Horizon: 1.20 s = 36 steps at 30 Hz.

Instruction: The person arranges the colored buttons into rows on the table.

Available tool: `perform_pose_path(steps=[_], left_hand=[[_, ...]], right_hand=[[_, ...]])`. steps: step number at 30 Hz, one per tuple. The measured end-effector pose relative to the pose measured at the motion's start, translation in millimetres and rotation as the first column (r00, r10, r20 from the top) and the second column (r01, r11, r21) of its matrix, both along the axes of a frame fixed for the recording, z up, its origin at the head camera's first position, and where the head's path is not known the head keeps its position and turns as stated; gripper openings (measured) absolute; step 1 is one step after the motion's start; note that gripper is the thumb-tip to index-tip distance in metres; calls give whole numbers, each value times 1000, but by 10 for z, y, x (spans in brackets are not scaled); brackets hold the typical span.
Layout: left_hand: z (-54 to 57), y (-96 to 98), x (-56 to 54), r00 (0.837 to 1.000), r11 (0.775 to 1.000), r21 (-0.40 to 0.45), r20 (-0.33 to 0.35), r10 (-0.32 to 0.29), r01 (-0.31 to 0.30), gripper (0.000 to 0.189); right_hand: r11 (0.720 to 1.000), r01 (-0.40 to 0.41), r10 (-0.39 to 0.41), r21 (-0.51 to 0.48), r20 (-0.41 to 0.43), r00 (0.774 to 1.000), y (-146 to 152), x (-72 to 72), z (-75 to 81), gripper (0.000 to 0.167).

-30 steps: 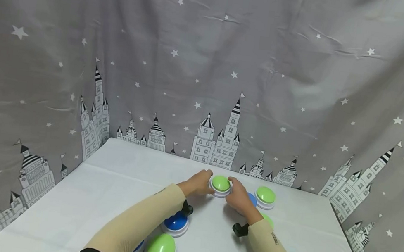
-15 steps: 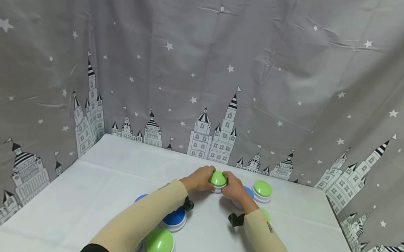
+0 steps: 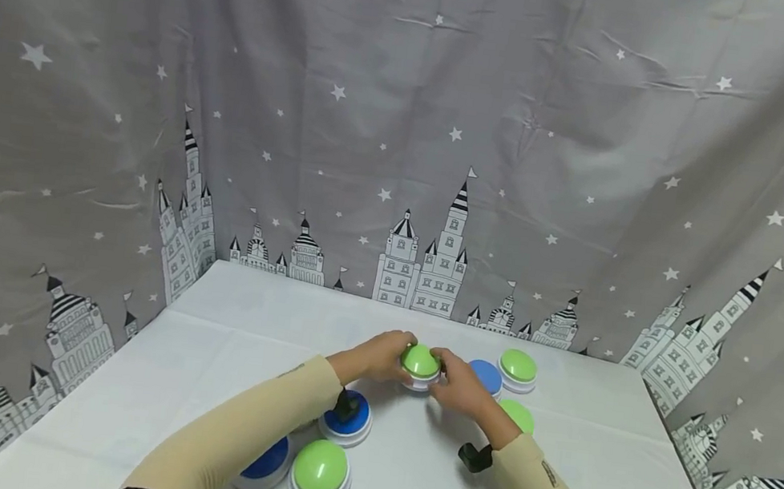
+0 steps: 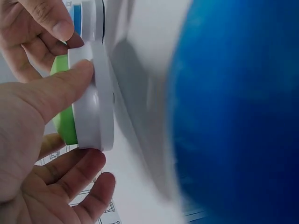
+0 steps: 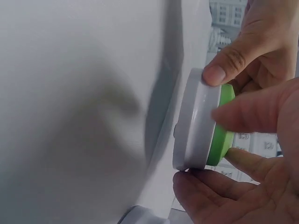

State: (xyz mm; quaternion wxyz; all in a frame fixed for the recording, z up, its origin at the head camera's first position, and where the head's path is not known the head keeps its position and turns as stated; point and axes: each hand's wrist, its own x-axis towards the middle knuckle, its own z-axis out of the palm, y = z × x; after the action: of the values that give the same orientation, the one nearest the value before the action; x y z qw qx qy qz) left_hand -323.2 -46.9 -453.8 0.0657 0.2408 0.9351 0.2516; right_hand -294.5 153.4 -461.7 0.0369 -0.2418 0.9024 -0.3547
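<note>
One green button (image 3: 421, 359): gripped from both sides near the far edge of the white table (image 3: 203, 368), dome upward, white base below; contact between base and tabletop too unclear to tell.
Left hand (image 3: 379, 354): holding the base from the left, thumb laid on the near side, fingers curved round the far side.
Right hand (image 3: 460, 383): holding the same base from the right, thumb on the near side, fingers curved beyond.
Right-side buttons: light blue button (image 3: 486, 375) just beside the right hand; far green button (image 3: 519, 364) behind it and slightly right; lower green button (image 3: 519, 414) partly hidden by the right arm.
Left-side buttons: dark blue button (image 3: 358, 416) partly covered by a black wrist device (image 3: 347, 406); front green button (image 3: 320, 468) nearer the camera; second dark blue button (image 3: 271, 459) just left of that, partly under the left sleeve (image 3: 239, 437).
Backdrop: grey curtain (image 3: 383, 66) printed with stars and castles.
Left wrist view: large blurred blue surface (image 4: 233, 116) filling the right side.
</note>
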Motion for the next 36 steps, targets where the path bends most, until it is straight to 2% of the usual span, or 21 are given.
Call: perform_pose_path(steps=[4, 10, 16, 20, 24, 29, 33, 36], left_hand=[[-16, -51, 156, 1000, 999, 36, -2, -23, 23, 68], [18, -151, 405, 997, 993, 86, -21, -73, 75, 66], [32, -224, 605, 991, 987, 101, -45, -124, 128, 65], [56, -238, 725, 981, 981, 90, -107, -160, 170, 64], [85, -225, 869, 979, 985, 49, -127, -157, 165, 66], [84, -209, 1038, 979, 986, 20, -122, -161, 165, 67], [33, -223, 1184, 979, 983, 29, -100, -177, 181, 67], [-31, -262, 1319, 981, 982, 45, -61, -182, 185, 67]], right_hand=[[1000, -21, 22, 11, -46, 999, 30, 147, -6, 56], [999, -28, 31, 22, -168, 985, 71, 362, -50, 56], [999, -37, 30, -23, -262, 965, 114, 564, -123, 56], [994, -61, 33, -87, -296, 954, 138, 666, -141, 56], [987, -76, 36, -140, -269, 962, 143, 782, -128, 56], [987, -77, 46, -139, -218, 975, 167, 950, -107, 56], [989, -77, 54, -124, -181, 982, 167, 1117, -140, 55], [987, -107, 84, -118, -183, 979, 136, 1250, -190, 54]])
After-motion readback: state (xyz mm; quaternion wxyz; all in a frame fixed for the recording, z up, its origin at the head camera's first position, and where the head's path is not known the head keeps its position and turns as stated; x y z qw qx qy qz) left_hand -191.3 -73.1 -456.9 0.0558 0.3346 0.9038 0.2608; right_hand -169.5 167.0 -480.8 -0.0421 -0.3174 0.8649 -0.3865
